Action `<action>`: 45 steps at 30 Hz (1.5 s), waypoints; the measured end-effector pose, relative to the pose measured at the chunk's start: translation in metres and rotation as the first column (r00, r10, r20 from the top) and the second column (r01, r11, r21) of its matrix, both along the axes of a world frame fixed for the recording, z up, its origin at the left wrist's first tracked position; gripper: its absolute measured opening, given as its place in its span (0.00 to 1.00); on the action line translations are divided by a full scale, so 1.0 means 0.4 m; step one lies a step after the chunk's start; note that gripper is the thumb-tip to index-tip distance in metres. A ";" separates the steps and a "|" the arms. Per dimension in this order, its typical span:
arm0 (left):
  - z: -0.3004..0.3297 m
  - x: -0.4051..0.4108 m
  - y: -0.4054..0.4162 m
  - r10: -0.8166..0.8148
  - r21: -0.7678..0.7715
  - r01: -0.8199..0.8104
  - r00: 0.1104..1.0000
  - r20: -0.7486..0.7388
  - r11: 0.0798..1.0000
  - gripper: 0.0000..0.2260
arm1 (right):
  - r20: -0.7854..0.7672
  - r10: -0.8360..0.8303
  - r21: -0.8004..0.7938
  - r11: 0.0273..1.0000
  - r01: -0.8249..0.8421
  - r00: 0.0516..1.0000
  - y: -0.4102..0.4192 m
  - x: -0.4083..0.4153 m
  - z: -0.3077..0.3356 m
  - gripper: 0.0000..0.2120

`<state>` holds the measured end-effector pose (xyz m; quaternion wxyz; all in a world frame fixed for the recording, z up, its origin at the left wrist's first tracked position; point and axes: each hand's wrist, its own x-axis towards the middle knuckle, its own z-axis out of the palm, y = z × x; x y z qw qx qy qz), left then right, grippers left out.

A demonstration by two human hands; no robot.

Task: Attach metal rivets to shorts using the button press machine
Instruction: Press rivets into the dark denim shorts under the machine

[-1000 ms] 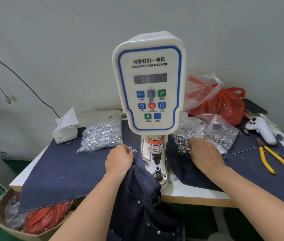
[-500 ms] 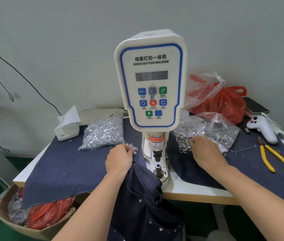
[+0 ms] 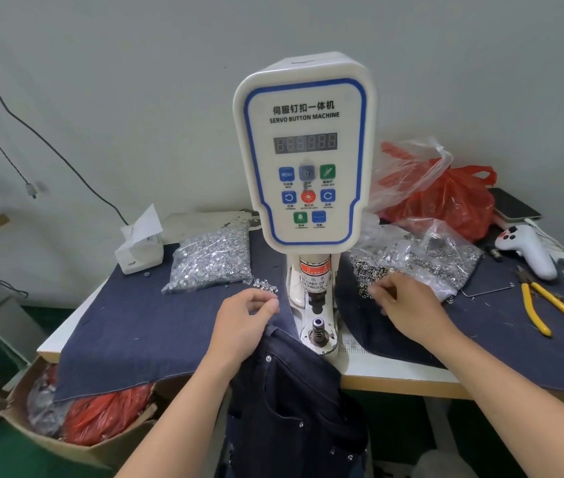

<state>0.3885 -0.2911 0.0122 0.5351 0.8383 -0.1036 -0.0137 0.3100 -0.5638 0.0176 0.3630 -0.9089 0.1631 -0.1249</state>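
The white servo button machine (image 3: 303, 150) stands mid-table, its lower die (image 3: 318, 327) bare. Dark denim shorts (image 3: 291, 391) hang over the table's front edge below the die, with several set rivets showing. My left hand (image 3: 246, 319) lies on the shorts' top edge, thumb and fingertips pinched together just below a small heap of silver rivets (image 3: 265, 284). My right hand (image 3: 408, 305) has its fingers curled and pinching at the loose ring-shaped rivets (image 3: 370, 274) that spill from an open clear bag (image 3: 422, 257). The pieces between the fingertips are too small to make out.
A sealed bag of silver rivets (image 3: 211, 260) and a tissue box (image 3: 139, 250) sit at the left on blue denim cloth (image 3: 136, 326). Yellow pliers (image 3: 549, 312), a white handheld controller (image 3: 528, 250), a phone (image 3: 515, 205) and a red plastic bag (image 3: 446, 198) lie at the right. A cardboard box (image 3: 77, 439) stands below left.
My left hand has drawn back a little from the small rivet heap toward the shorts. My right hand has shifted slightly nearer the machine at the ring pile.
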 end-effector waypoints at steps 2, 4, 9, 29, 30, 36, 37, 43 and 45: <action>-0.001 -0.021 0.002 -0.029 -0.036 0.029 1.000 -0.011 0.999 0.04 | 0.038 -0.010 0.140 0.990 0.005 0.999 0.025 -0.013 0.011 0.11; -0.003 -0.040 0.000 -0.040 -0.064 0.038 0.999 -0.029 0.997 0.04 | 0.041 -0.051 0.477 0.879 0.025 0.998 0.066 -0.023 0.025 0.11; -0.008 -0.075 -0.014 -0.057 -0.137 0.048 0.996 -0.065 0.989 0.03 | -0.128 0.037 0.872 0.480 0.094 0.991 0.171 -0.039 0.045 0.07; -0.010 -0.110 -0.048 -0.078 -0.220 0.058 0.994 -0.083 0.974 0.04 | -0.127 0.087 0.985 0.129 0.115 0.988 0.217 -0.035 0.053 0.07; -0.010 -0.113 -0.050 -0.082 -0.225 0.061 0.993 -0.081 0.972 0.03 | -0.127 0.091 0.986 0.117 0.116 0.988 0.216 -0.037 0.054 0.07; -0.010 -0.125 -0.070 -0.100 -0.238 0.088 0.994 -0.039 0.967 0.03 | -0.116 0.133 0.972 0.221 0.085 0.984 0.180 -0.052 0.058 0.13; -0.009 -0.127 -0.073 -0.101 -0.231 0.091 0.994 -0.033 0.969 0.03 | -0.110 0.129 0.955 0.289 0.069 0.985 0.169 -0.054 0.058 0.14; -0.003 -0.120 -0.083 -0.098 -0.146 0.096 0.995 -0.006 0.985 0.02 | -0.086 0.001 0.898 0.433 0.077 0.996 0.107 -0.071 0.035 0.13; 0.000 -0.119 -0.082 -0.095 -0.106 0.095 0.995 0.006 0.990 0.03 | -0.099 -0.015 0.900 0.425 0.096 0.995 0.097 -0.079 0.023 0.13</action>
